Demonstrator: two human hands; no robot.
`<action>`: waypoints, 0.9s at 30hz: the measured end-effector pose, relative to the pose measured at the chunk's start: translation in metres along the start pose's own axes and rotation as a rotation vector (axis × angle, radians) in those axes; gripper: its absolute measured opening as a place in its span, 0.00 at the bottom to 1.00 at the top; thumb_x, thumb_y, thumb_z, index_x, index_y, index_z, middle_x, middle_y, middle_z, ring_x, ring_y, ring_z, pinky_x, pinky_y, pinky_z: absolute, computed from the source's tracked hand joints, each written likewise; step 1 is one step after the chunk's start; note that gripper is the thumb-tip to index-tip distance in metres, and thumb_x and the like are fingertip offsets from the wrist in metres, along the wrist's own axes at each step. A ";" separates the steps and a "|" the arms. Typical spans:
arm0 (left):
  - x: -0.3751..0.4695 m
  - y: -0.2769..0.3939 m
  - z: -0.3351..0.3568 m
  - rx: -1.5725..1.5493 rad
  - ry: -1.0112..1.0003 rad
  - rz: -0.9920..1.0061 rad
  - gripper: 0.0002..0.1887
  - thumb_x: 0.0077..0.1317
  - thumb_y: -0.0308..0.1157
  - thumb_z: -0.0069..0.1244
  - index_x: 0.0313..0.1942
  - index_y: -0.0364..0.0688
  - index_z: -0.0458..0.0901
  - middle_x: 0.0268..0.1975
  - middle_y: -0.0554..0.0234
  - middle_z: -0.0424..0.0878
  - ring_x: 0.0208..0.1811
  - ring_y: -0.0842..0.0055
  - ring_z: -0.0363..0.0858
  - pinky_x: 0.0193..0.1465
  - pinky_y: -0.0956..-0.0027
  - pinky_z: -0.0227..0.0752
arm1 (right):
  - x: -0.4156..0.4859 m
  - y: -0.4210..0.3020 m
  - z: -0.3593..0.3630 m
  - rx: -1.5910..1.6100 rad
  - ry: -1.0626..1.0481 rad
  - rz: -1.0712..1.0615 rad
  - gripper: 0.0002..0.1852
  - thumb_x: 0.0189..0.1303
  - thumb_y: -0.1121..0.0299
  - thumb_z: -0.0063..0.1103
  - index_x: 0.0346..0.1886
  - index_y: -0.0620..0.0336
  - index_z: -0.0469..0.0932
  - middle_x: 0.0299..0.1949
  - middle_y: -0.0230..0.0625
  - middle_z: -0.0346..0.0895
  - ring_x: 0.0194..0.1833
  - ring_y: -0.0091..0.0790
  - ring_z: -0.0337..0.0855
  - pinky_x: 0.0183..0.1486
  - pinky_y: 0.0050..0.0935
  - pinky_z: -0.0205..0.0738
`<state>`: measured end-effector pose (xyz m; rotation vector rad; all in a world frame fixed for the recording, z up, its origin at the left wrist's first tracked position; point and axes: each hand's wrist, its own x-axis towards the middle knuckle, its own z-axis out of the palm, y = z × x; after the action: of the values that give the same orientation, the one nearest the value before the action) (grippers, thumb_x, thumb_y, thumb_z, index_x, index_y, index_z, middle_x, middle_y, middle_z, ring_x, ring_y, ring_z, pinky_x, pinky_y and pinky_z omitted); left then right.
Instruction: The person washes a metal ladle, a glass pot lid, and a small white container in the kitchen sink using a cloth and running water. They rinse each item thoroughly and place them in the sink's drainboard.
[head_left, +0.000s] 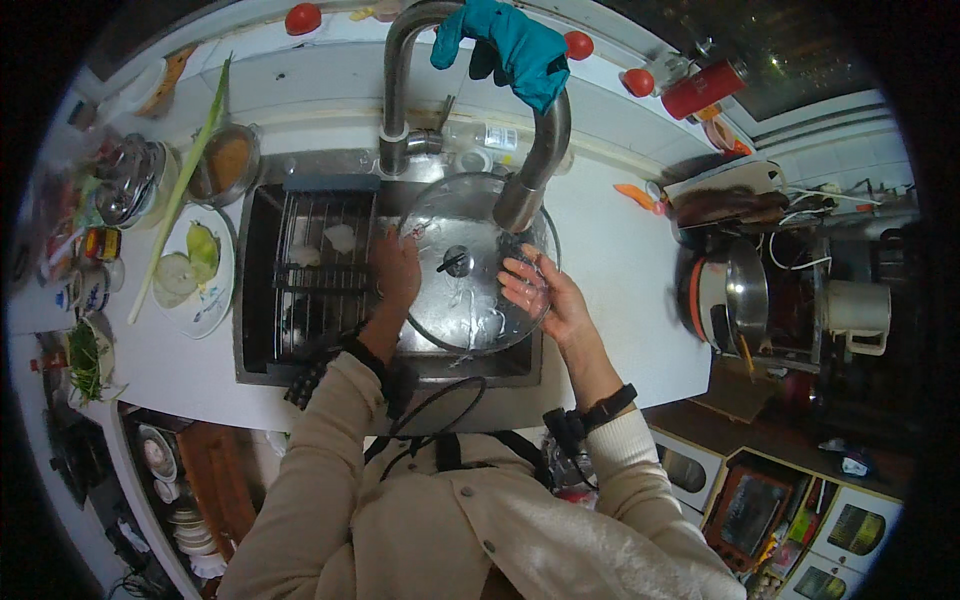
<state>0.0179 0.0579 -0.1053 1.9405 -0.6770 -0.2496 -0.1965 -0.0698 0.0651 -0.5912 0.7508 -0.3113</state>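
Observation:
A round glass pot lid (450, 315) with a dark rim and a dark centre knob (455, 261) is over the stainless steel sink (480, 372), below the faucet spout (517, 202). Its surface looks wet. At the lid's left rim is my left hand (397, 266), blurred and gripping the edge. My right hand (551, 296) holds the right side, its fingers showing through the glass. A black wire drying rack (326, 274) spans the left part of the sink, with pale lumps (341, 238) in it.
A teal rubber glove (510, 49) drapes over the faucet. Left of the sink are an oval plate (199, 319) of cut vegetables, a long green onion (180, 184) and a bowl (225, 161). A steel pot (742, 296) stands right. Tomatoes (303, 19) line the sill.

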 end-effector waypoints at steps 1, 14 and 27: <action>-0.008 0.009 0.005 -0.039 0.040 -0.025 0.24 0.62 0.36 0.49 0.55 0.31 0.68 0.49 0.37 0.74 0.51 0.50 0.72 0.56 0.49 0.60 | 0.000 0.000 0.001 -0.007 0.009 -0.005 0.26 0.68 0.58 0.47 0.64 0.61 0.61 0.53 0.50 0.74 0.53 0.49 0.77 0.53 0.44 0.76; -0.036 0.115 -0.012 -0.031 0.065 -0.096 0.54 0.43 0.48 0.65 0.66 0.36 0.53 0.66 0.39 0.56 0.68 0.48 0.52 0.66 0.46 0.44 | 0.005 0.002 0.010 -0.034 -0.037 -0.115 0.25 0.65 0.56 0.53 0.59 0.60 0.65 0.51 0.51 0.75 0.49 0.46 0.81 0.49 0.39 0.79; -0.027 0.123 -0.019 -0.276 -0.090 0.004 0.62 0.39 0.44 0.70 0.68 0.33 0.44 0.67 0.35 0.52 0.69 0.48 0.52 0.69 0.53 0.48 | 0.008 -0.008 0.014 -0.097 -0.039 -0.186 0.23 0.68 0.57 0.48 0.59 0.63 0.67 0.50 0.50 0.76 0.48 0.43 0.81 0.51 0.39 0.79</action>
<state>-0.0383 0.0479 0.0086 1.6721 -0.6673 -0.4083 -0.1816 -0.0742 0.0733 -0.7587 0.6770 -0.4354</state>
